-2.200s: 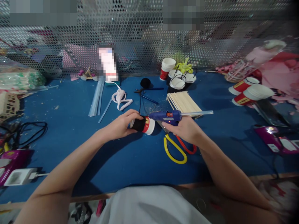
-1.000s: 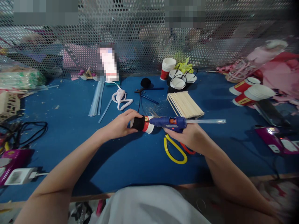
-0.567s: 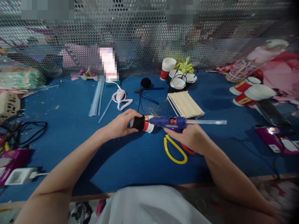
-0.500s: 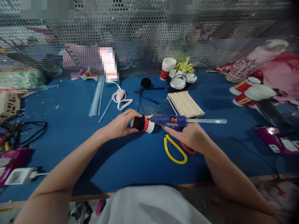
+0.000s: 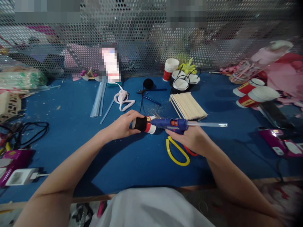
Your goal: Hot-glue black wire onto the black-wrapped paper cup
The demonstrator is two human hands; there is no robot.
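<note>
My left hand (image 5: 126, 125) is closed around a paper cup (image 5: 153, 128) that lies on its side. Black cord (image 5: 141, 124) is wound around part of the cup, and its red and white part shows on the right. A strand runs from there up to a black ball of cord (image 5: 148, 83). In my right hand (image 5: 193, 137) is a blue hot glue gun (image 5: 170, 124), with a clear glue stick (image 5: 208, 124) sticking out of its back. The gun's nozzle is at the cup's red band beside the cord; whether it touches I cannot tell.
Scissors with yellow and red handles (image 5: 177, 151) lie just below the glue gun. Behind are wooden sticks (image 5: 188, 105), black-wrapped cups (image 5: 181, 84), stacked paper cups (image 5: 170, 67), white ribbon (image 5: 122, 97) and clear glue sticks (image 5: 97, 100). More cups (image 5: 257, 95) lie to the right.
The back of the glue gun has dipped slightly with my right hand, while its nozzle stays at the cup's red band. My left hand and the cup hardly move.
</note>
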